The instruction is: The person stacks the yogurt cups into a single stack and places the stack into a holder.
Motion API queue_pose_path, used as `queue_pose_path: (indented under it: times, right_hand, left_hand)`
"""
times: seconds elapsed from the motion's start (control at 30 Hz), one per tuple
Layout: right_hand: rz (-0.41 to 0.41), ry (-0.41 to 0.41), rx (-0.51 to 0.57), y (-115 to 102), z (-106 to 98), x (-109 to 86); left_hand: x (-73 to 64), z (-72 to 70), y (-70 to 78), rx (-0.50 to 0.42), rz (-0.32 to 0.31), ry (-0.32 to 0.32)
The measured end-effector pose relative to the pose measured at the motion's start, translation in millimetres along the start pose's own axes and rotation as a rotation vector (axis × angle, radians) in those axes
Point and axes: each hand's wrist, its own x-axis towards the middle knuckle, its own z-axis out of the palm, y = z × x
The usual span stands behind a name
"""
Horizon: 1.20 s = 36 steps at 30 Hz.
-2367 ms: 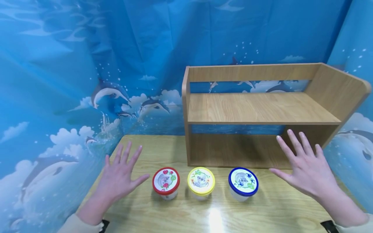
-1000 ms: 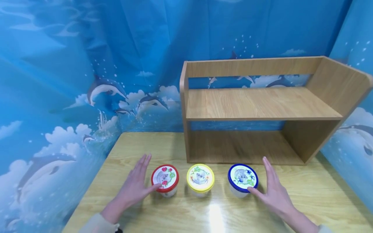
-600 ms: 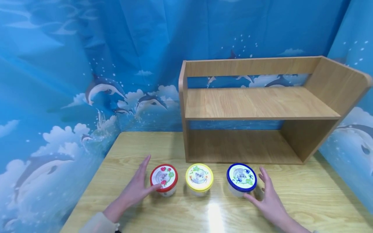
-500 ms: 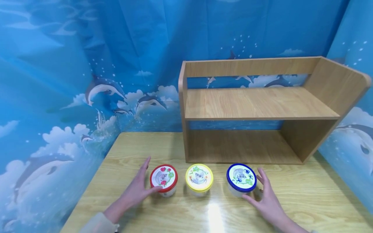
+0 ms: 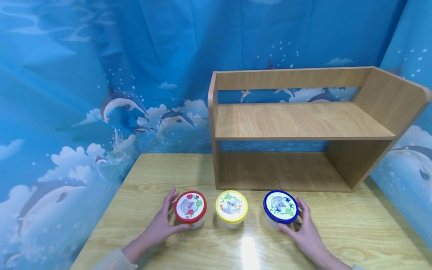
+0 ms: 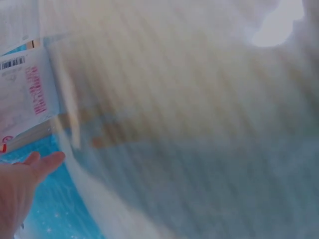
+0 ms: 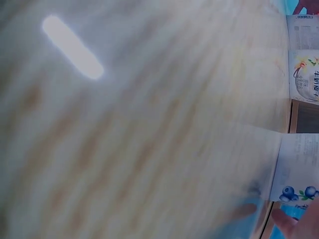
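Note:
Three lidded plastic tubs stand upright in a row on the table. My left hand (image 5: 158,224) is curved about the left side of the red-lidded tub (image 5: 190,207), thumb in front; the left wrist view has a small gap between the thumb (image 6: 47,166) and the tub's label (image 6: 25,94). Around the right side of the blue-lidded tub (image 5: 281,207), my right hand (image 5: 308,230) holds thumb at the front and fingers at the lid's edge. Its blueberry label (image 7: 301,167) shows in the right wrist view. Between them sits the yellow-lidded tub (image 5: 231,207), untouched.
A two-level wooden shelf (image 5: 300,120) stands behind the tubs at centre right, its left panel (image 5: 213,131) upright near the yellow-lidded tub. The wooden table (image 5: 162,168) ends at a blue ocean-print curtain (image 5: 162,56) at the back and sides.
From spread out wide at both sides, my hands have moved inward to the outer tubs. The fingers have since drawn in closer about them. The tubs stay put.

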Motion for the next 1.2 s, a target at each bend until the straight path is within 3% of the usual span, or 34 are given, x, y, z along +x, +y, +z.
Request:
queue_pose_path:
  times: [0.47, 0.73, 1.2]
  right_hand:
    - [0.038, 0.014, 0.067, 0.2, 7.0, 0.3]
    - [0.0, 0.051, 0.079, 2.9, 10.4, 0.0]
    - [0.0, 0.066, 0.045, 2.8, 11.3, -0.6]
  left_hand:
    - [-3.6, 10.0, -2.8, -0.136, -0.082, 0.002]
    - [-2.5, 13.9, -4.2, -0.182, -0.072, 0.015]
    - [2.1, 21.2, -3.5, -0.138, -0.088, 0.07]
